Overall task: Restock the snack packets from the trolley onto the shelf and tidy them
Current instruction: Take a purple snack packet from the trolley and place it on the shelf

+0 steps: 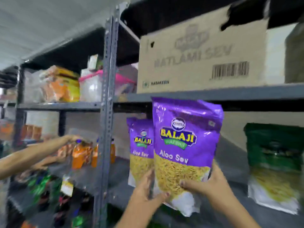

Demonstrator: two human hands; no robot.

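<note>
grey metal shelf (236,163) (stockroom, blurred)

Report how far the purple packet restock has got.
Done: one purple Aloo Sev packet stands on the grey metal shelf. In hand: the left hand and right hand hold a second purple packet. Left: setting it down, tidying; trolley unseen.

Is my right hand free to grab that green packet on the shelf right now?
Probably not yet: the right hand and left hand both grip the purple packet. The green packet itself stands unobstructed.
</note>
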